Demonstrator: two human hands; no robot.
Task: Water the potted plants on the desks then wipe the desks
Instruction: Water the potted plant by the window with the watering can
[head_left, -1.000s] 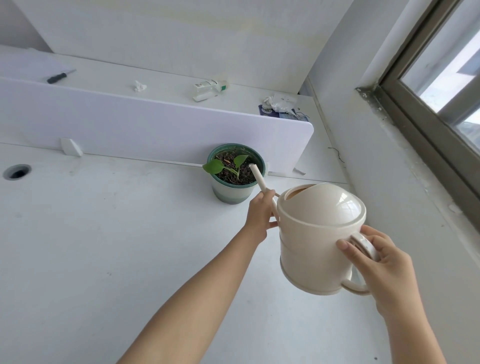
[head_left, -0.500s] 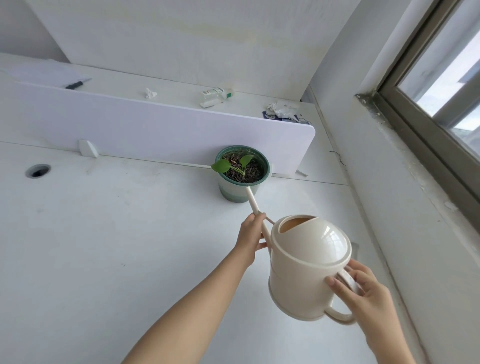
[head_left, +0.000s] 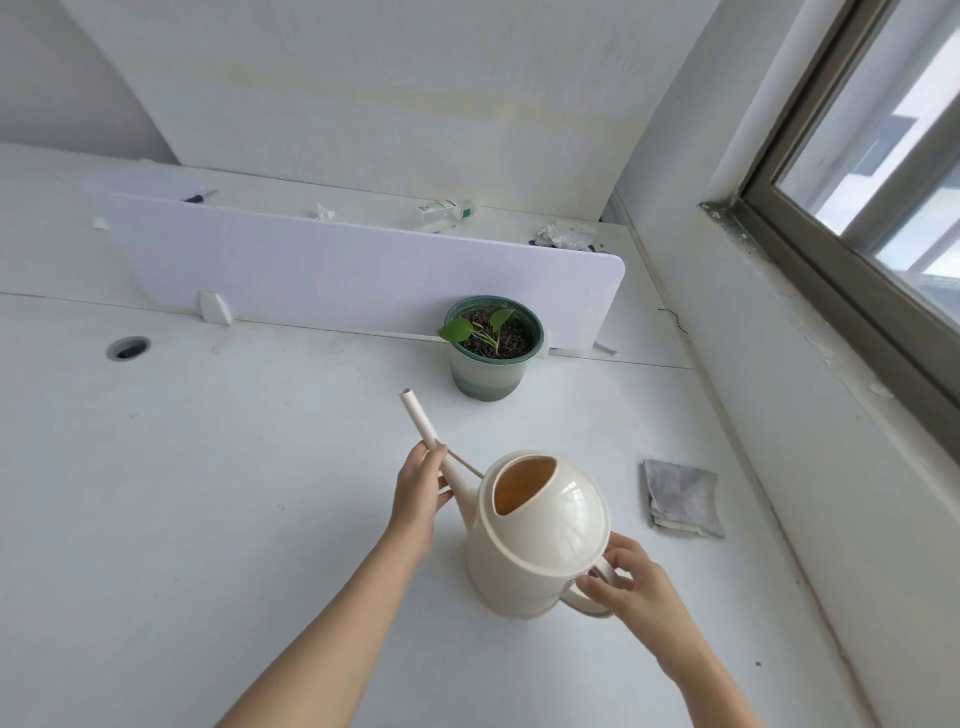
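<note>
Watering can (head_left: 540, 535) held two-handed, short of potted plant (head_left: 491, 345).
I gripped its handle (head_left: 574, 605) with my right hand (head_left: 636, 597); my left hand (head_left: 421, 493) clasped the spout (head_left: 421, 421) to steady aim.

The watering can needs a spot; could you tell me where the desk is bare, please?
The widest bare desk lies left of the left hand, on the near side of the cable hole. A smaller patch sits between the potted plant and the watering can. It is crowded on the right: the folded grey cloth lies beside the wall.

Both hands hold the watering can (head_left: 540, 535) near the potted plant (head_left: 491, 345)
</note>
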